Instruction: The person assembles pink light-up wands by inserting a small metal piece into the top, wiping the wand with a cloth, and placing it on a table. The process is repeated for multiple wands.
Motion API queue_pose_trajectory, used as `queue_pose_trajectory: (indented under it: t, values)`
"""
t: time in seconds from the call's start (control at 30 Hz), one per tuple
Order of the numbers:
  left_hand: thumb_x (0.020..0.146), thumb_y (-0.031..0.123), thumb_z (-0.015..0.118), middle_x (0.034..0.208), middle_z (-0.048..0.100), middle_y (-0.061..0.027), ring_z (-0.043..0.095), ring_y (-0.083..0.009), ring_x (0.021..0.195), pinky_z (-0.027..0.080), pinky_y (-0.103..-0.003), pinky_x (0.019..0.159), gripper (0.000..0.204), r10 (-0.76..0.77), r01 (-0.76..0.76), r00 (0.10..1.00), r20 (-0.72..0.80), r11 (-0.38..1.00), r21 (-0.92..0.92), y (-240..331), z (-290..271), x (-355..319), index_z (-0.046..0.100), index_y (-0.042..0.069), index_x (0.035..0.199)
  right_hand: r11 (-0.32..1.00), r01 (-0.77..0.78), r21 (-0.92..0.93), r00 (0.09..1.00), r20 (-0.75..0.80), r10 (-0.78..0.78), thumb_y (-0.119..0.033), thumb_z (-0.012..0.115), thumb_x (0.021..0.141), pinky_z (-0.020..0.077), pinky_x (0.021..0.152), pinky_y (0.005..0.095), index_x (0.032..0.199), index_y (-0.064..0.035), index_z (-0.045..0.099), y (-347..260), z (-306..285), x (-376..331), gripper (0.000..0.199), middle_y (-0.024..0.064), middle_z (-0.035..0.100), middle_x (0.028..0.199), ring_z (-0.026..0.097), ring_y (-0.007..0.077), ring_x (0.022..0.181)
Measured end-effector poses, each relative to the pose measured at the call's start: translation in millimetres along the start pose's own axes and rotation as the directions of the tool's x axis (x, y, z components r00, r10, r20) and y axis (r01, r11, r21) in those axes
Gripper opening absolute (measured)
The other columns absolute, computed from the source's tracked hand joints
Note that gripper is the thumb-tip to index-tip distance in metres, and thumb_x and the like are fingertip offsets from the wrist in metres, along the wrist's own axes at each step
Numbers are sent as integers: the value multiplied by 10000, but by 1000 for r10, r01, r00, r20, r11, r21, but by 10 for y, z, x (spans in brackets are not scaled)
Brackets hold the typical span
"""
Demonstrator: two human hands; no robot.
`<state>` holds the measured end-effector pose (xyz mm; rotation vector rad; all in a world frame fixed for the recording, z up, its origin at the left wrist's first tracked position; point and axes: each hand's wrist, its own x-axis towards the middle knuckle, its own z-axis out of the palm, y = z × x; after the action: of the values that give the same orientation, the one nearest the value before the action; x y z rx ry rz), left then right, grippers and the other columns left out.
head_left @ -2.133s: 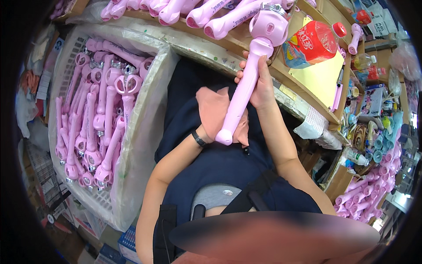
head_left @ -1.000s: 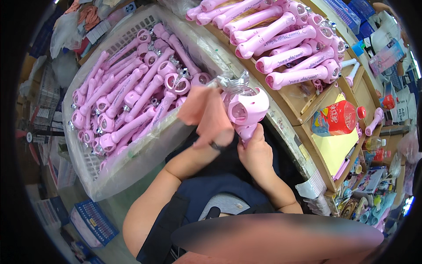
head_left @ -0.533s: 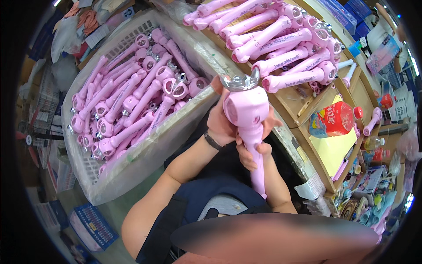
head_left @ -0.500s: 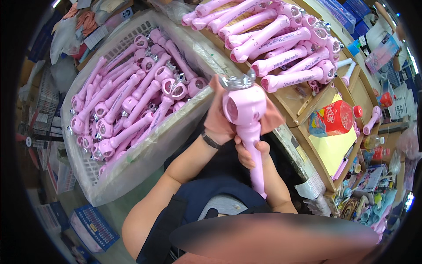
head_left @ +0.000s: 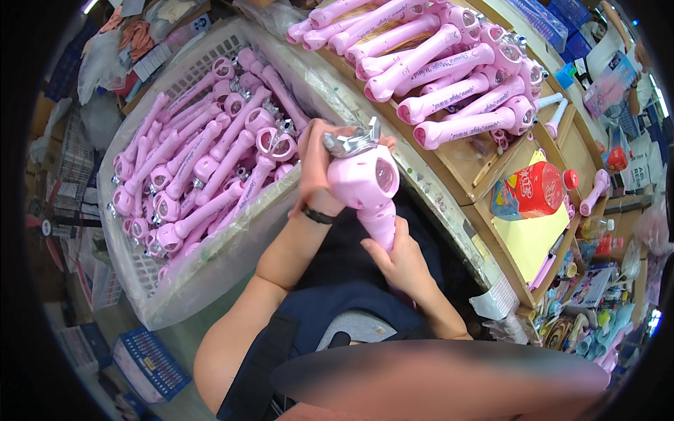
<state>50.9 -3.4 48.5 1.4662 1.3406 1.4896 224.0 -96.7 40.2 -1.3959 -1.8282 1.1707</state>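
Observation:
A pink toy wand point(head_left: 359, 184) with a silver crown point(head_left: 354, 142) is held upright at a tilt in front of me. My right hand point(head_left: 406, 261) is closed round its handle below the round head. My left hand point(head_left: 327, 199), with a dark band at the wrist, holds a peach-coloured cloth point(head_left: 315, 156) against the left side of the head and crown. Its fingers are mostly hidden behind cloth and wand. The lower handle is largely hidden by my right hand.
Left of me, a white plastic crate point(head_left: 149, 270) lined with clear film holds many pink wands point(head_left: 210, 151). More wands point(head_left: 449, 70) lie piled on the wooden-divided bench point(head_left: 484, 235) at the right. A red-labelled bottle point(head_left: 531, 189) lies there on yellow paper point(head_left: 523, 242).
The wand has moved left and turned, so its round window now faces right. My left hand and the cloth have shifted left with it, and my right hand has changed its hold on the handle.

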Motion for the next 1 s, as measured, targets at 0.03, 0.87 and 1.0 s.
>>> queue_pose_trajectory:
  t: [0.03,0.87,1.0]
  values:
    - [910,223,662,1183,606,-238,596,-278,1119,477,-376,905,305,-144,193,981,132,820,-539,-84,56,41,484,9,1032,998,-56,5,998,17,56,-390,678,923,534,726,510,1267,29,419,10,-13,9,601,322,668,950,666,496,873]
    - [901,58,628,1251,610,-125,608,-244,1145,471,-340,978,541,60,-63,994,-92,998,-27,-80,121,-346,433,-29,1398,988,-125,-91,986,-120,113,-393,663,927,544,708,462,1233,41,499,217,125,25,555,278,682,929,681,451,862]
    - [803,64,762,1205,651,-121,614,-208,1136,482,-330,973,574,-119,147,979,167,976,-162,-247,-35,-255,520,-22,1316,990,-90,-108,996,-10,89,-388,716,891,551,657,443,1217,39,484,191,49,99,585,271,683,876,707,408,776]
